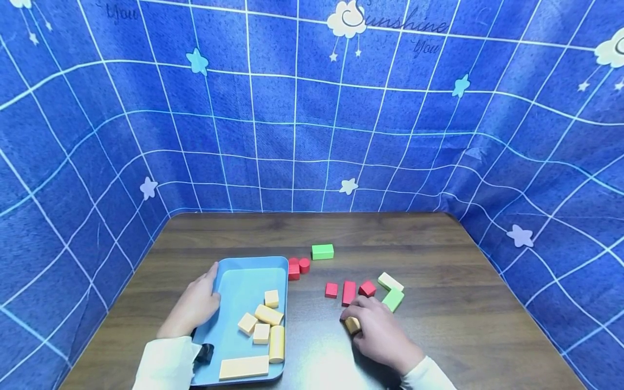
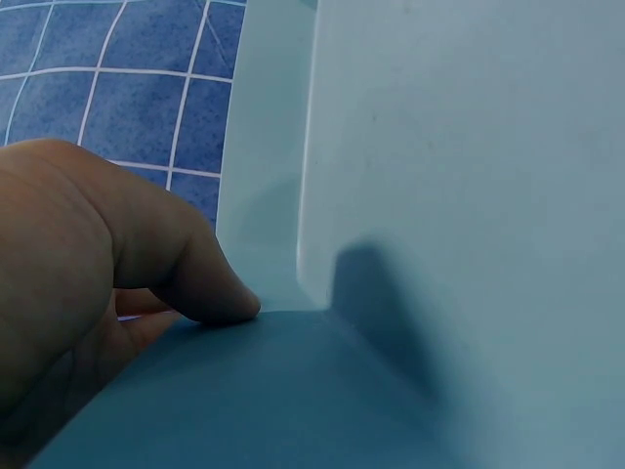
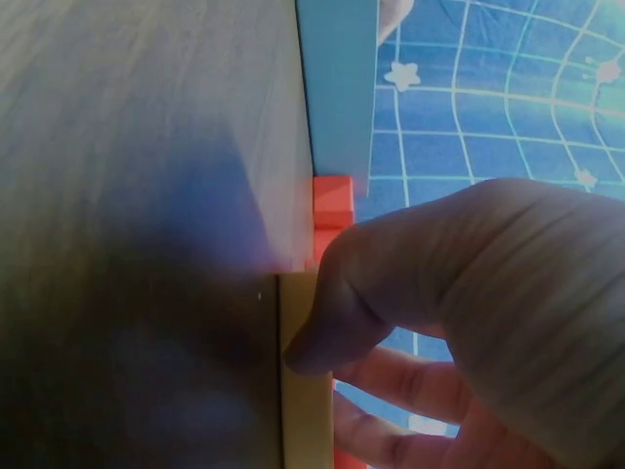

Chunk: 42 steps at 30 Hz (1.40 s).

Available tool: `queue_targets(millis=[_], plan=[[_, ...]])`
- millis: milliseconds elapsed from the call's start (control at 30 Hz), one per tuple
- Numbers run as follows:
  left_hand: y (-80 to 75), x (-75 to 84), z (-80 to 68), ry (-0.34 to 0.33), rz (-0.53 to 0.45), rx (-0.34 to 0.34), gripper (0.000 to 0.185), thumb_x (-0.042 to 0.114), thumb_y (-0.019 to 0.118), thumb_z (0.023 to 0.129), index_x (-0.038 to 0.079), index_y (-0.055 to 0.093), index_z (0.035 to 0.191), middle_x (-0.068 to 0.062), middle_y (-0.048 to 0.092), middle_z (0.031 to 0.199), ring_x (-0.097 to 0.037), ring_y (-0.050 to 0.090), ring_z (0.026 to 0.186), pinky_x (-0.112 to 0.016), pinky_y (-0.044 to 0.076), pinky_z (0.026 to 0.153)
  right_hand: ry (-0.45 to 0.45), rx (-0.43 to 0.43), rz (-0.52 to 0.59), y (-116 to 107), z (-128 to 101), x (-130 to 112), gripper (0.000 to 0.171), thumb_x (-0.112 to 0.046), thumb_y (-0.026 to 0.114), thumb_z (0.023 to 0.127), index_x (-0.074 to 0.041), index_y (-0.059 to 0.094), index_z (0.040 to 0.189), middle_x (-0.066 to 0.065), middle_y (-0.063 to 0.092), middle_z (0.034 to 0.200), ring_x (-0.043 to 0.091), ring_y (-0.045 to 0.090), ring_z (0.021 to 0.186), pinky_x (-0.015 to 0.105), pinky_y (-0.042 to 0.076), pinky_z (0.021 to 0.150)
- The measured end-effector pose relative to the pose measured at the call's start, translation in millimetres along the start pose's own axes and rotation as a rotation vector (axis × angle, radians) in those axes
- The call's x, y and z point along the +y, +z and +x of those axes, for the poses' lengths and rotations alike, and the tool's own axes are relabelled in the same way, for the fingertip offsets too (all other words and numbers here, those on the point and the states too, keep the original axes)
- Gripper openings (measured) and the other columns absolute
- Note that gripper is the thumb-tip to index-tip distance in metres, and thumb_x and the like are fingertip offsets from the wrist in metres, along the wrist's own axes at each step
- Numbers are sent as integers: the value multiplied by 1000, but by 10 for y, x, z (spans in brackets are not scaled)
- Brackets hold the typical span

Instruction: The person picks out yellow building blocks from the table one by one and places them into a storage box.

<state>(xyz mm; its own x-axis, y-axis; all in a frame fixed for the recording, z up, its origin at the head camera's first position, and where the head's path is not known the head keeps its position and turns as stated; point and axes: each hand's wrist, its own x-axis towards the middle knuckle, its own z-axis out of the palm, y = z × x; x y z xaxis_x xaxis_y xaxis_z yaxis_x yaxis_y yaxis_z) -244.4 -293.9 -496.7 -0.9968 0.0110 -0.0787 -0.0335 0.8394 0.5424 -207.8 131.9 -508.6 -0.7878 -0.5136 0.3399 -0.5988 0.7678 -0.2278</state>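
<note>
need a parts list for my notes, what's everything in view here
blue plastic tray: 1, light blue, left half of the table
yellow wooden blocks in the tray: 6, pale yellow, lower right part of the tray
yellow wooden block: 1, pale yellow, on the table under the right hand
red wooden blocks: 5, red, two by the tray's far right corner, three right of the tray
green wooden blocks: 3, one bright green behind the red ones, two at the right, one of them pale
dark wooden table: 1, brown
blue grid cloth: 1, behind and beside the table
left hand: holds the tray's left rim
right hand: grips the yellow wooden block
</note>
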Motion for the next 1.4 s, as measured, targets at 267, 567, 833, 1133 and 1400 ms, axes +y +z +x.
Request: queue_targets(millis=[267, 567, 833, 1133, 1400], plan=[[10, 6, -9, -9, -2, 0, 73, 5, 44, 101, -4, 8, 164, -34, 23, 165, -57, 27, 149, -71, 29, 116, 43, 5, 5, -3, -2, 48, 41, -4, 74, 60, -22, 78, 97, -10, 68, 102, 13, 61, 90, 36, 54, 74], [14, 24, -25, -5, -5, -4, 73, 4, 44, 100, -5, 9, 163, -35, 25, 164, -57, 30, 148, -71, 31, 115, 98, -28, 12, -28, -7, 45, 31, -7, 75, 62, -21, 76, 90, -11, 63, 92, 9, 56, 82, 29, 49, 69], [18, 14, -13, -6, -9, -6, 74, 4, 44, 100, -4, 7, 164, -34, 24, 165, -57, 29, 148, -71, 31, 115, 132, -27, 34, -18, -4, 59, 25, -15, 76, 67, -22, 77, 91, -12, 62, 93, 7, 54, 83, 26, 49, 68], [8, 18, -15, -15, -8, -8, 74, 5, 44, 101, -4, 7, 164, -34, 23, 165, -56, 29, 148, -71, 31, 115, 158, -27, 64, -51, 0, 12, 23, -18, 74, 71, -20, 77, 94, -12, 50, 84, 5, 44, 71, 19, 38, 60], [11, -7, -11, -8, -6, -4, 74, 5, 44, 101, -4, 7, 164, -34, 24, 165, -58, 29, 147, -72, 31, 113, 183, -8, 59, -41, 11, -32, 14, -19, 69, 82, -24, 69, 95, -11, 44, 84, 6, 41, 66, 22, 39, 58]])
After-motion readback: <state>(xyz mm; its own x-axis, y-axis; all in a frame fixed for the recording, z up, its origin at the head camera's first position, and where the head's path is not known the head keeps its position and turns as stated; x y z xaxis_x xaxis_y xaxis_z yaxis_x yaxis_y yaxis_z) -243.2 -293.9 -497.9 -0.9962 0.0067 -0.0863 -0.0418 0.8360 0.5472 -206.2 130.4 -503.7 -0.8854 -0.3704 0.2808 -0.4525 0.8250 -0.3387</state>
